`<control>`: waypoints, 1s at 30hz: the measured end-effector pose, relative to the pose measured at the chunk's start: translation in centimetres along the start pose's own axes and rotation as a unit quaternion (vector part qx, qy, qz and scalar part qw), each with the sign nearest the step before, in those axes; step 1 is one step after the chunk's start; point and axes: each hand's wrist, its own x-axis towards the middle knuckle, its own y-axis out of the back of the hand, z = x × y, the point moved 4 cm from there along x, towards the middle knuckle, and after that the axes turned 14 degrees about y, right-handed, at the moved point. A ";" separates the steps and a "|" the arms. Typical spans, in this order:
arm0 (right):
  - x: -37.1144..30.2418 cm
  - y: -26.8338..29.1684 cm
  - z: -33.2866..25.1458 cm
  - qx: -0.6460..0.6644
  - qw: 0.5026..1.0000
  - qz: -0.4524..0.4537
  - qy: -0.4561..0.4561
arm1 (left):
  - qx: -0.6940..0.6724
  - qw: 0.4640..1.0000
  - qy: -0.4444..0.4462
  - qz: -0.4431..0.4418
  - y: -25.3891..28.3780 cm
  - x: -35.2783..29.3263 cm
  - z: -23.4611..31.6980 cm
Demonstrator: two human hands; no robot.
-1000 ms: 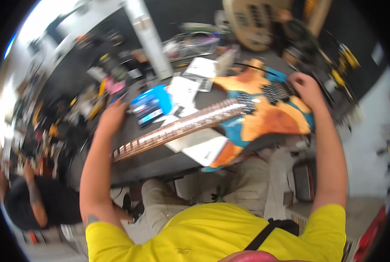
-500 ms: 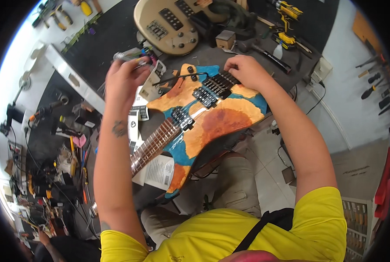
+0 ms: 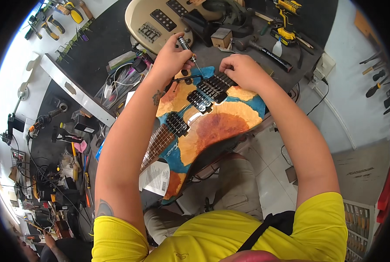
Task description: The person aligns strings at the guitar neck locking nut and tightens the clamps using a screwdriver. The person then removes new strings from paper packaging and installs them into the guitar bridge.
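Observation:
An electric guitar (image 3: 221, 122) with a blue, orange and tan body lies face up at the table edge, its neck running toward the lower left. My left hand (image 3: 171, 61) is closed round a small screwdriver (image 3: 184, 43) with a metallic handle. The thin shaft points down at the guitar's black bridge (image 3: 213, 88), beside the bent tremolo arm (image 3: 184, 78). At the bridge's far right end rests my right hand (image 3: 244, 73), thumb and fingers curled together; what they pinch is hidden.
Behind lies a gold bass guitar body (image 3: 149, 22). A small wooden box (image 3: 221, 38), a hammer (image 3: 269, 54), a white bottle (image 3: 277, 48) and a yellow drill (image 3: 286, 19) sit at the back right. Printed sheets (image 3: 155, 178) lie under the neck. Tools crowd the left.
My left hand has moved right, from beside the guitar to above its bridge, with the screwdriver now clearly visible in it. The right hand has stayed at the bridge.

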 end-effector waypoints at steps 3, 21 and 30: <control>0.0 0.1 0.0 -0.019 1.000 0.000 0.000 | 0.020 1.000 -0.004 -0.021 -0.3 -0.1 0.1; 0.1 0.1 -0.2 -0.010 1.000 0.002 0.004 | 0.016 0.997 0.055 -0.042 -0.5 0.0 0.0; 0.1 -0.3 -0.6 0.038 0.998 0.007 -0.048 | 0.026 0.995 0.085 -0.035 -0.1 1.1 -0.1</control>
